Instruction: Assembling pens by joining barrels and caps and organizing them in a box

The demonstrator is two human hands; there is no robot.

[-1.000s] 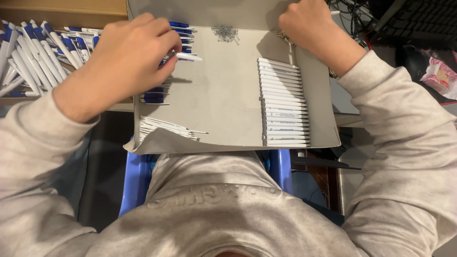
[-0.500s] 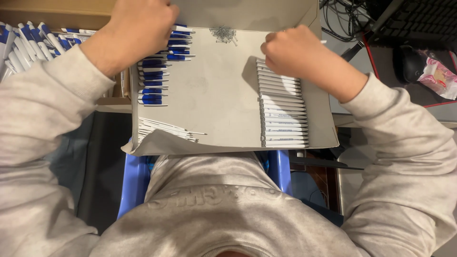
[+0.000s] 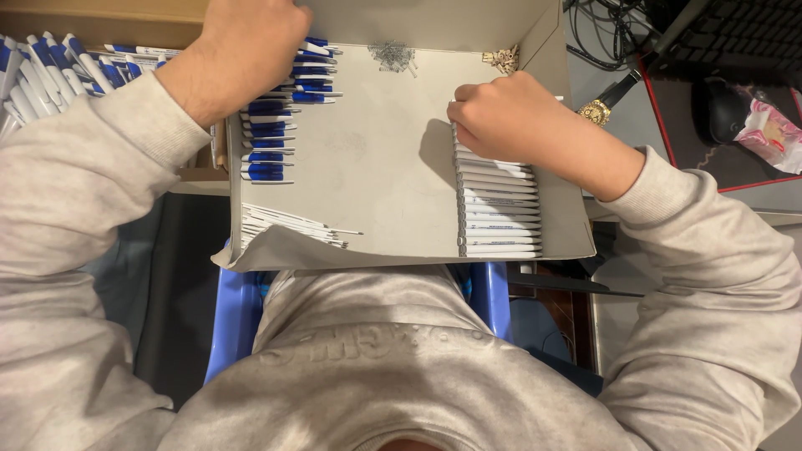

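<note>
A shallow grey cardboard tray [image 3: 376, 167] lies in front of me at lap height. My left hand [image 3: 251, 42] rests over the far end of a row of blue pen parts [image 3: 267, 142] along the tray's left side; its fingertips are hidden. My right hand [image 3: 510, 117] is curled into a fist at the far end of a row of white pen barrels [image 3: 497, 217] on the tray's right side, fingers closed around the topmost barrel. Thin white refills [image 3: 288, 225] lie at the tray's near left corner.
A small heap of springs [image 3: 393, 54] and some gold-coloured pieces [image 3: 501, 58] sit at the tray's far edge. A pile of white-and-blue pens [image 3: 50, 75] lies at far left. Cables [image 3: 618, 33], a dark mat [image 3: 718, 125] and a pink packet [image 3: 764, 134] are at right.
My left hand moved from the pen pile at left to the blue parts in the tray. My right hand came down from the tray's far right corner onto the white barrels.
</note>
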